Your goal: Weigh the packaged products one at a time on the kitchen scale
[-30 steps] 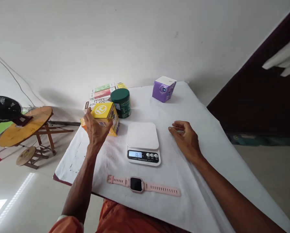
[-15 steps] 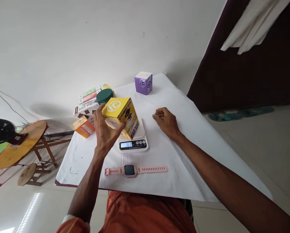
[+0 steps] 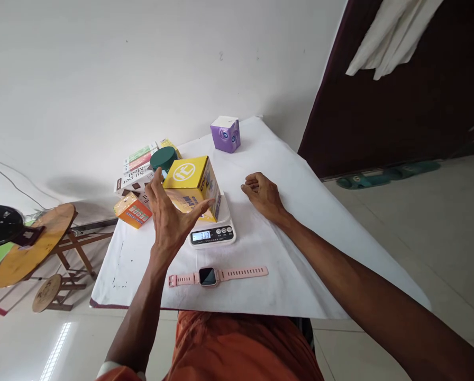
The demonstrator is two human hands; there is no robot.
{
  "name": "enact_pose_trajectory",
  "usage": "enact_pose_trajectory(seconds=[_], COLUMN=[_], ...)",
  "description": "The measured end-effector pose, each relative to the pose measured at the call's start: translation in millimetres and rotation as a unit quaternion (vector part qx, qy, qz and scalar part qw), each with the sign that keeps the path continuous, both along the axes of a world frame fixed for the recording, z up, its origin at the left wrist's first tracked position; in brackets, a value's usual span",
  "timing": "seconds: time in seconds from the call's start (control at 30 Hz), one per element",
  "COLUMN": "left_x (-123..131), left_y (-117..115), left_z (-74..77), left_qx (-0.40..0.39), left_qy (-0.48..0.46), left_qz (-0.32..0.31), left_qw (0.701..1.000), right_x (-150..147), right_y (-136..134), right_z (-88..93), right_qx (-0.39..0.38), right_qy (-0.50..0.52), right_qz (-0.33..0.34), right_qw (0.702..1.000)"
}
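Observation:
A yellow box (image 3: 189, 182) with a round white logo on top sits on a small white kitchen scale (image 3: 213, 235), whose lit display seems to read 353. My left hand (image 3: 167, 217) is spread at the box's near left side, thumb and fingers apart, not gripping it; whether a fingertip still touches cannot be made out. To the right of the scale, my right hand (image 3: 263, 196) rests on the white cloth with its fingers curled in and nothing visible in them. A pink-strapped smartwatch (image 3: 208, 276) lies flat in front of the scale.
Left of the scale are a green-lidded jar (image 3: 163, 159), a white carton (image 3: 131, 182), an orange box (image 3: 133, 210) and other cartons. A purple box (image 3: 225, 135) stands near the back of the table (image 3: 300, 238). Wooden stools and a black fan (image 3: 1, 219) are at left.
My left hand has opened and let go of the yellow box, which has turned on the scale. The display changed from about 363 to 353. My right hand stays put; the view shifted slightly.

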State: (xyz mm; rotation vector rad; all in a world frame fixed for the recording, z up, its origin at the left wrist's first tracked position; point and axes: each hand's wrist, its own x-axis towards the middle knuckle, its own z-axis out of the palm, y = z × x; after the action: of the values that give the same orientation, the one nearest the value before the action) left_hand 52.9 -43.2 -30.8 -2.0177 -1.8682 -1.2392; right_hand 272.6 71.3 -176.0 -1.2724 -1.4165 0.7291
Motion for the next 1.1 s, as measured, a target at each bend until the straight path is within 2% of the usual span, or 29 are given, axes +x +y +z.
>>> enact_pose_trajectory(seconds=[0.13, 0.33, 0.47, 0.57, 0.63, 0.73, 0.8, 0.9, 1.0, 1.1], left_x=[1.2, 13.6, 4.2, -2.7, -1.4, 8.3, 16.5, 26.3, 30.2, 29.0], left_y=[-2.8, 9.8, 24.7, 49.6, 75.4, 123.1, 154.5, 191.0, 214.2, 232.6], left_z=[6.6, 1.0, 13.8, 33.4, 45.4, 51.4, 44.3, 21.3, -2.1, -14.8], left_qx=[0.003, -0.058, -0.059, -0.054, -0.037, -0.033, -0.06, -0.098, -0.114, -0.116], left_qy=[-0.002, 0.005, 0.011, -0.008, -0.016, -0.026, -0.041, -0.061, -0.085, -0.114], left_qz=[0.005, 0.042, 0.046, 0.024, 0.008, -0.012, -0.024, -0.034, -0.023, -0.031], left_qw=[1.0, 0.997, 0.997, 0.998, 0.999, 0.999, 0.997, 0.993, 0.99, 0.986], right_x=[-0.2, 0.7, 1.7, 2.3, 2.1, 1.2, 0.8, 1.3, 2.4, 3.0], right_y=[0.5, 0.8, 0.3, 0.4, 0.9, 2.2, 3.0, 3.6, 3.1, 2.2], right_z=[2.1, 4.2, 4.6, 3.9, 3.1, 1.5, 0.4, -1.2, -2.3, -2.3], right_qx=[0.001, -0.004, 0.006, 0.011, 0.013, 0.018, 0.019, 0.015, 0.013, 0.01], right_qy=[0.006, 0.013, 0.012, 0.007, 0.005, 0.006, 0.012, 0.024, 0.033, 0.031], right_qz=[0.003, 0.009, 0.012, 0.009, 0.006, -0.002, 0.001, 0.012, 0.016, 0.021], right_qw=[1.0, 1.0, 1.0, 1.0, 1.0, 1.0, 1.0, 1.0, 0.999, 0.999])
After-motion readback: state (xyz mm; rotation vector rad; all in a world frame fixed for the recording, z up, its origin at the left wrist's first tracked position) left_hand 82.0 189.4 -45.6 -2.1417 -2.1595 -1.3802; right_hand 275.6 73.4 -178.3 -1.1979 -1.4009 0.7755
